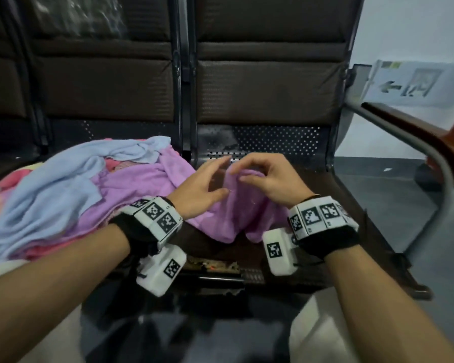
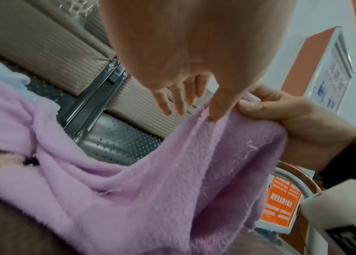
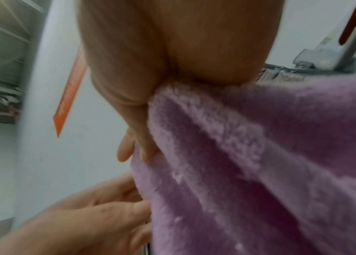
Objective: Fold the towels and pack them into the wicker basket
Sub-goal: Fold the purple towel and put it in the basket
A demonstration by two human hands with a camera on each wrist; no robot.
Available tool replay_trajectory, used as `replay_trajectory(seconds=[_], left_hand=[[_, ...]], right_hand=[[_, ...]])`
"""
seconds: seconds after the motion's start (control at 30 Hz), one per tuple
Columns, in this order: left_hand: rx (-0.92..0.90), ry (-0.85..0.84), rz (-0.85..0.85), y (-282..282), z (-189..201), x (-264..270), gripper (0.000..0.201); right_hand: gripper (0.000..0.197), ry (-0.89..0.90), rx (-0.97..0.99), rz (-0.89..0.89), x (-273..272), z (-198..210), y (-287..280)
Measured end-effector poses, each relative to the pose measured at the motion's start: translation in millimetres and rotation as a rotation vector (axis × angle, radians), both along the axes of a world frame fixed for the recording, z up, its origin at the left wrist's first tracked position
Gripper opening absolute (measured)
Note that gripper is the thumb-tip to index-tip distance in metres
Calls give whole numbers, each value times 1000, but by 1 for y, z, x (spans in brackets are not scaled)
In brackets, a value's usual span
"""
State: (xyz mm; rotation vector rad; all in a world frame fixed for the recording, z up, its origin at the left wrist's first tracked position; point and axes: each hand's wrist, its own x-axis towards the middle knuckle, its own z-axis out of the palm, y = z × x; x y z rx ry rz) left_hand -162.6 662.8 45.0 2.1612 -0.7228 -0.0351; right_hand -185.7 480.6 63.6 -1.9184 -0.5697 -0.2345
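A purple towel (image 1: 147, 184) trails from a heap of towels on the left seat across onto the right seat. My right hand (image 1: 247, 171) pinches its raised edge between thumb and curled fingers, and it hangs in folds below. In the left wrist view my right hand (image 2: 270, 110) grips the purple towel (image 2: 150, 189) at its top edge. My left hand (image 1: 210, 182) is beside it with fingers straight. My left hand's (image 2: 183, 103) thumb touches the towel's edge. The right wrist view shows my right hand (image 3: 142, 138) against the towel (image 3: 260, 172) and my left hand (image 3: 98, 215) below. No wicker basket is in view.
A light blue towel (image 1: 58, 184) and pink towels (image 1: 5, 184) lie heaped on the left seat. The bench has dark padded backrests (image 1: 268, 90) and a perforated metal seat (image 1: 273, 140). A curved metal and wood armrest (image 1: 417, 137) bounds the right side, with floor beyond.
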Motion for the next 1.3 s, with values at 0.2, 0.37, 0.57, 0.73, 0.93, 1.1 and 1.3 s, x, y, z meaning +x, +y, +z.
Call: replay_trajectory(seconds=[0.2,0.37,0.57,0.73,0.93,1.1,1.3], left_hand=[[176,-125,-111,14,23,-3,15],[303,-255,-112,37,18,7,40],[565,-176,-1,76,18,38,37],[196,-212,61,67,31,48,28],[-96,-91,59,29,9,61,15],[255,21,-97,29,-33,65,11],[331,-45,-15,31,-36,77,28]], right_hand=[[29,-59,58,-62,-4,6,4],[30,-111,29,-256,-11,9,-8],[23,-197,197,-642,-3,44,-26],[11,-179,162,-800,6,35,-32],[29,326,183,-572,30,-18,-26],[53,467,-270,-395,38,-49,-39],[44,800,-785,-188,36,-86,-45]])
